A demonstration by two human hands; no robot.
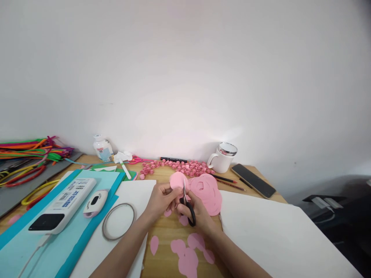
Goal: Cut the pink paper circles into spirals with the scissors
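Note:
My left hand (160, 200) pinches a round pink paper piece (177, 180) and holds it up over the wooden desk (165, 235). My right hand (197, 211) grips black-handled scissors (187, 204), its fingers through the loops, with the blades pointing up into the edge of that pink piece. Just right of the hands lies a stack of pink paper circles (207, 191). Pink paper offcuts (187, 253) lie on the desk below my wrists.
A row of small rolled pink paper roses (179, 166) lies at the back, beside a white mug (222, 157), pencils (227, 182) and a phone (253, 180). White sheets (269, 231) flank the hands. At left: a power bank (62, 204), a metal ring (118, 221), coloured strips (31, 150).

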